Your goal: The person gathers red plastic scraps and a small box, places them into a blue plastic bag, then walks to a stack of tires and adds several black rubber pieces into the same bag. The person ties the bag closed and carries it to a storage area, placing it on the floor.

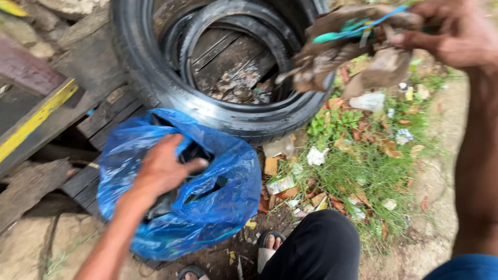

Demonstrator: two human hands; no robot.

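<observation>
Big black tire (155, 78) lies flat on dark weathered planks (104, 116), dead leaves and scraps collected inside ring (238, 85). Yellow-edged board (33, 122) runs diagonally at left, rough stones (57, 8) up top left. Right of tire, grass patch (363, 171) littered with white paper bits, brown leaves, wrappers. Bare dirt strip (441, 155) beyond grass. Bottom middle, sandal (267, 249) on foot, black trouser knee (321, 243) just beside it.

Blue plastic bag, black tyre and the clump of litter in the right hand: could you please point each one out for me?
blue plastic bag (228, 192), head view, on its crinkled right side.
black tyre (155, 78), head view, on its left sidewall.
clump of litter (332, 59), head view, on the muddy brown middle.
right hand (459, 33), head view, on its back.
</observation>
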